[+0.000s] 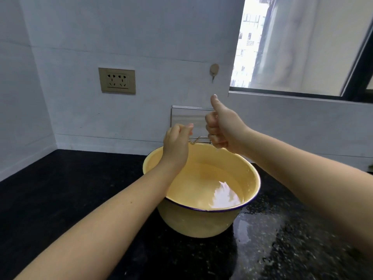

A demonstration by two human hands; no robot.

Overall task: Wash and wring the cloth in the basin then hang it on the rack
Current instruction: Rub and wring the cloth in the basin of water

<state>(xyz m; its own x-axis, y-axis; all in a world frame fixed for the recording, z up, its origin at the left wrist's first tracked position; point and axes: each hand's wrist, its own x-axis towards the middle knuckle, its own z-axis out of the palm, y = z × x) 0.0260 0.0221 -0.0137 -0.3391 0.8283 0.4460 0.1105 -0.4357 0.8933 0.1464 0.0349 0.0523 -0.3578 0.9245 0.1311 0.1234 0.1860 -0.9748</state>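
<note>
Both hands, left and right, were fisted and empty above the basin; a cloth apparently hung on the rack just beyond.

Daylight pours in through the window at upper right, which is blown out to near white, while the wall stays evenly and softly lit. Glare sits on the water in the basin and on the wet black tabletop. Straight lines bow toward the edges, and the near forearms look slightly soft.
</note>
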